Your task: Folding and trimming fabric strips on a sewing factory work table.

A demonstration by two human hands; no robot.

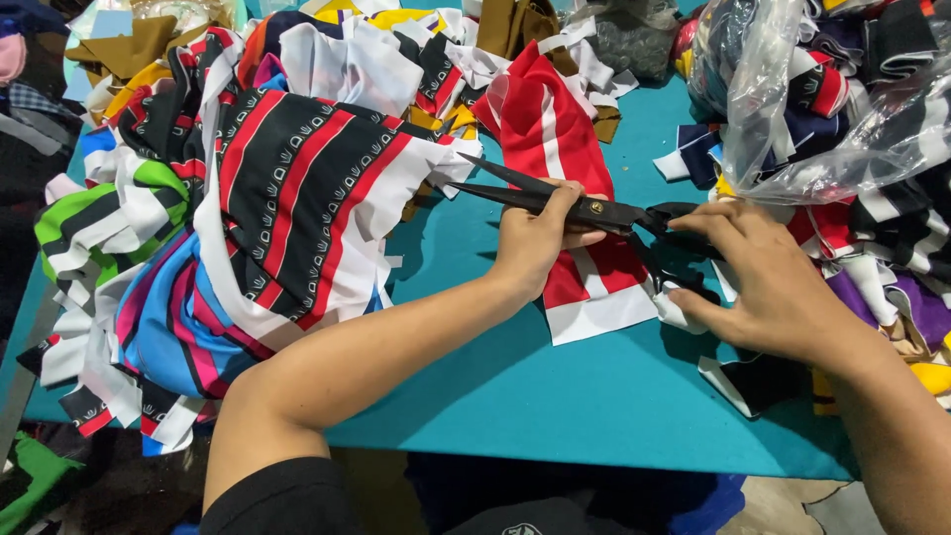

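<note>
My left hand is closed around the black scissors just behind the pivot. The two blades are spread apart and point left. My right hand grips the scissors' black handles, with fingers through or over the loops. Under both hands a red fabric piece with white stripes lies flat on the teal table. Its white lower edge sticks out below the scissors.
A large heap of striped fabric scraps in black, red, white, blue and green fills the left side. A clear plastic bag with more scraps sits at the right. Loose offcuts lie by my right wrist.
</note>
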